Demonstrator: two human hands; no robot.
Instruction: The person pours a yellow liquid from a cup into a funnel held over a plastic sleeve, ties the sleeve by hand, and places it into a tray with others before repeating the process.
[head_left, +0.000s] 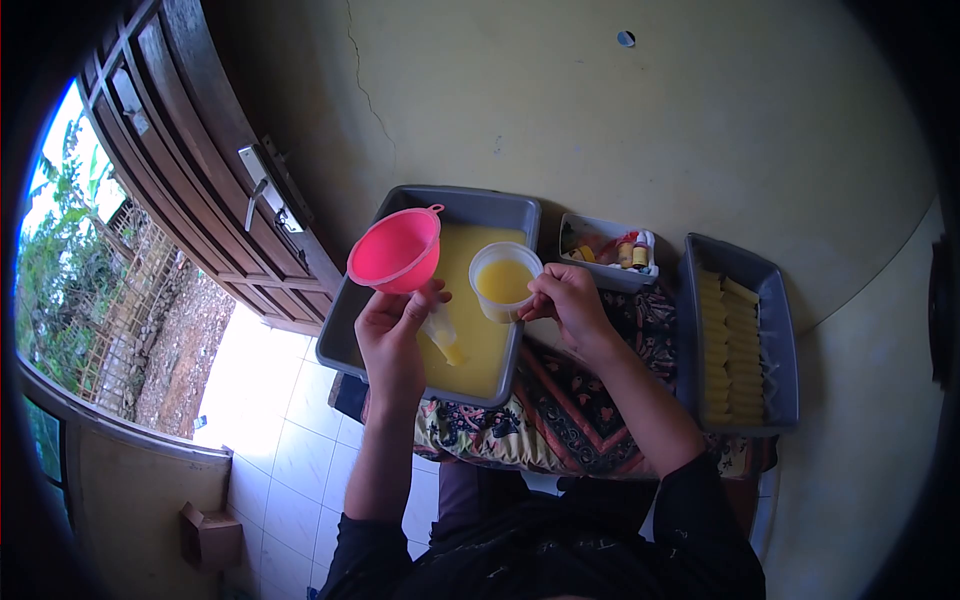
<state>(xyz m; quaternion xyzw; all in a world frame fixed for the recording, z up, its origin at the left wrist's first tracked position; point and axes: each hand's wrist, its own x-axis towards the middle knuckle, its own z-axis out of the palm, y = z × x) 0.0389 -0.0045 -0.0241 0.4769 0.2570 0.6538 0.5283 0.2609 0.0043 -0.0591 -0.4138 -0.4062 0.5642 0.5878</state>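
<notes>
A pale wall (700, 130) stands behind a cloth-covered bench (570, 400). At the bench's left end sits a large grey tub (490, 208) of yellow liquid; at its right end, a grey tray (735, 257) of yellow packets; between them, near the far edge, a small box (620, 275) of bottles. Above the tub, the left hand (392, 340) grips a pink funnel (397, 250) at its neck, the right hand (570, 300) pinches a cup (503, 283) of yellow liquid by its rim, and a clear plastic sleeve (441, 328) hangs below the funnel.

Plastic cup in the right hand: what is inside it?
The plastic cup, held by the right hand, contains yellow liquid. The liquid covers the cup's bottom, so I cannot see it.
</notes>
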